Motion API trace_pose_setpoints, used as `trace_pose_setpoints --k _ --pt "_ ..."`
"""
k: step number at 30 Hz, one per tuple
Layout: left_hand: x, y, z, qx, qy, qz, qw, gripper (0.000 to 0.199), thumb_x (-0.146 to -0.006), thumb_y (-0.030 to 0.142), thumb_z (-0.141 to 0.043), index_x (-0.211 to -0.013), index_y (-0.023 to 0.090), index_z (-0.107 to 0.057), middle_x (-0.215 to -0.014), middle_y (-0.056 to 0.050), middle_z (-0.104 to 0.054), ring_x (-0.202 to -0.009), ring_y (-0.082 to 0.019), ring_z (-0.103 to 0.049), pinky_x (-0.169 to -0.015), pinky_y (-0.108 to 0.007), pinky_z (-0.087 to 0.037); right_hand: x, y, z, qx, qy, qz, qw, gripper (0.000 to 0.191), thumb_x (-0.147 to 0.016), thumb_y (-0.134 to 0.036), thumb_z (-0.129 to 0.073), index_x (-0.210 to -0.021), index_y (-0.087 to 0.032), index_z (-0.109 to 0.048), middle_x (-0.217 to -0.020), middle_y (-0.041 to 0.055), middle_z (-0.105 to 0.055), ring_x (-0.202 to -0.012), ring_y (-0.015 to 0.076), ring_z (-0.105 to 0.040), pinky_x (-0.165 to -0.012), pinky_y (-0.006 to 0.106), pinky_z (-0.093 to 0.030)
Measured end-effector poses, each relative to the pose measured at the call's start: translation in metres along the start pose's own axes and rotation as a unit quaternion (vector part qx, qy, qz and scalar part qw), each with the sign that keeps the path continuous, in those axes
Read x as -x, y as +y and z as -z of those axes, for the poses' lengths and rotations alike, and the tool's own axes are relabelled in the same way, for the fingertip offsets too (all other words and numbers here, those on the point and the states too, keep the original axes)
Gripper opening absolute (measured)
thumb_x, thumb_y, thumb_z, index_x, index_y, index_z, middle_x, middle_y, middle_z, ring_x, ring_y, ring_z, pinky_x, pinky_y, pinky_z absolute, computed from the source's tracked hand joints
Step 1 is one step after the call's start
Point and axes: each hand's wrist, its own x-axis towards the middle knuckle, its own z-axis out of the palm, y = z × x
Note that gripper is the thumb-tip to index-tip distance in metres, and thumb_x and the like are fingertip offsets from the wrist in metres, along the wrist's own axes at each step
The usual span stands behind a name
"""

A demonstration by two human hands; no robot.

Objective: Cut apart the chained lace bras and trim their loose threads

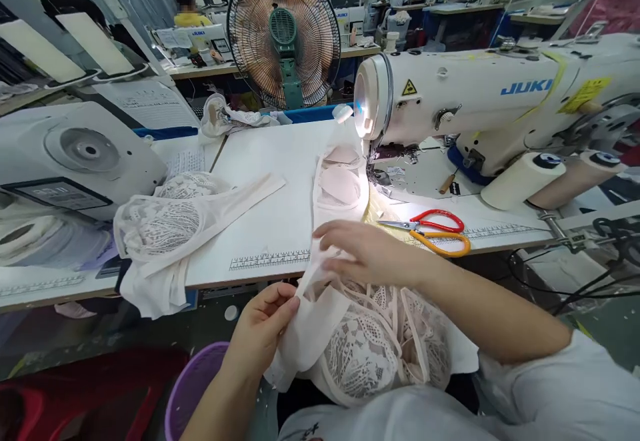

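Observation:
A pale pink bra (340, 187) runs from beside the sewing machine's needle down over the table's front edge. Its band side is pinched between the thumb and fingers of my left hand (265, 324). Above it, my right hand (357, 251) rests on the fabric with fingers apart, and its palm side is hidden. Several lace bra cups (360, 354) lie bunched on my lap, partly under the held fabric. Close to my right wrist, scissors (425, 227) with one red and one orange handle lie on the table, blades pointing left.
The white sewing machine (460, 87) stands at right, beside thread cones (523, 181). Another lace bra (165, 227) hangs over the table edge at left, near a second machine (80, 154). A large fan (283, 34) is behind. A purple basket (195, 387) stands below.

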Motion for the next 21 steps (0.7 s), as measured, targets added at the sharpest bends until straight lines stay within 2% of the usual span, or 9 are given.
trace_pose_setpoints --k 2,3,6,11,14,17,19,20,21 --pt "-0.001 -0.001 0.006 0.016 0.014 0.015 1.000 0.023 -0.052 0.033 -0.080 -0.061 0.017 -0.066 -0.056 0.002 -0.059 -0.050 -0.010 -0.048 -0.047 -0.019 -0.037 0.026 0.017 0.015 0.065 0.063 -0.062 0.994 0.020 -0.089 -0.028 -0.042 -0.098 -0.017 -0.056 -0.112 0.0112 -0.059 -0.100 0.0222 -0.054 -0.082 0.035 -0.044" --pt "-0.001 -0.003 0.009 0.027 0.019 0.024 0.999 0.023 -0.052 0.032 -0.080 -0.061 0.017 -0.065 -0.055 0.002 -0.059 -0.049 -0.010 -0.048 -0.046 -0.018 -0.036 0.039 0.027 0.023 0.115 0.058 -0.107 0.986 0.019 -0.088 -0.024 -0.041 -0.096 -0.017 -0.057 -0.104 0.0110 -0.061 -0.095 0.0232 -0.056 -0.078 0.035 -0.044" --pt "-0.001 -0.007 0.015 0.062 0.021 0.052 0.996 0.024 -0.051 0.031 -0.080 -0.060 0.016 -0.065 -0.056 0.002 -0.061 -0.050 -0.009 -0.049 -0.047 -0.018 -0.037 0.077 0.059 0.039 0.255 -0.025 -0.244 0.935 0.017 -0.083 -0.019 -0.042 -0.087 -0.016 -0.058 -0.086 0.0115 -0.062 -0.078 0.0263 -0.058 -0.065 0.037 -0.045" --pt "-0.002 -0.008 0.015 0.082 0.021 0.080 0.993 0.025 -0.049 0.030 -0.080 -0.060 0.015 -0.064 -0.057 -0.001 -0.064 -0.051 -0.011 -0.052 -0.050 -0.020 -0.038 0.106 0.087 0.039 0.298 -0.049 -0.277 0.912 0.022 -0.073 -0.011 -0.045 -0.092 -0.014 -0.056 -0.097 0.0151 -0.062 -0.090 0.0290 -0.058 -0.076 0.040 -0.045" --pt "0.001 -0.007 0.012 0.086 0.014 0.085 0.993 0.026 -0.048 0.031 -0.081 -0.059 0.015 -0.064 -0.058 -0.002 -0.065 -0.052 -0.013 -0.054 -0.051 -0.022 -0.040 0.112 0.086 0.040 0.261 -0.034 -0.298 0.917 0.016 -0.071 -0.011 -0.047 -0.084 -0.017 -0.054 -0.097 0.0157 -0.061 -0.086 0.0291 -0.058 -0.069 0.038 -0.046" --pt "0.004 -0.008 0.009 0.097 0.012 0.093 0.991 0.026 -0.048 0.032 -0.082 -0.059 0.015 -0.065 -0.060 -0.003 -0.066 -0.054 -0.013 -0.054 -0.053 -0.022 -0.042 0.122 0.074 0.040 0.168 0.061 -0.313 0.933 0.015 -0.073 -0.017 -0.050 -0.087 -0.021 -0.051 -0.102 0.0154 -0.059 -0.083 0.0272 -0.058 -0.065 0.037 -0.046" --pt "0.006 -0.010 0.007 0.101 0.019 0.087 0.991 0.024 -0.049 0.031 -0.081 -0.060 0.016 -0.067 -0.060 -0.002 -0.066 -0.055 -0.013 -0.054 -0.054 -0.022 -0.042 0.128 0.058 0.031 0.046 0.118 -0.322 0.938 0.016 -0.075 -0.025 -0.053 -0.091 -0.023 -0.050 -0.092 0.0121 -0.060 -0.074 0.0247 -0.058 -0.063 0.037 -0.047" --pt "0.007 -0.011 0.005 0.100 0.021 0.078 0.992 0.022 -0.050 0.031 -0.081 -0.061 0.017 -0.068 -0.060 -0.002 -0.066 -0.055 -0.013 -0.054 -0.054 -0.021 -0.042 0.129 0.048 0.025 -0.039 0.120 -0.323 0.938 0.015 -0.077 -0.031 -0.053 -0.089 -0.023 -0.049 -0.084 0.0091 -0.060 -0.069 0.0230 -0.057 -0.061 0.036 -0.047" --pt "0.007 -0.011 0.003 0.097 0.023 0.068 0.993 0.021 -0.051 0.031 -0.081 -0.061 0.017 -0.068 -0.060 -0.002 -0.066 -0.056 -0.013 -0.054 -0.054 -0.021 -0.042 0.128 0.037 0.017 -0.128 0.082 -0.305 0.940 0.018 -0.076 -0.037 -0.055 -0.085 -0.023 -0.049 -0.076 0.0059 -0.059 -0.063 0.0213 -0.056 -0.056 0.034 -0.047"
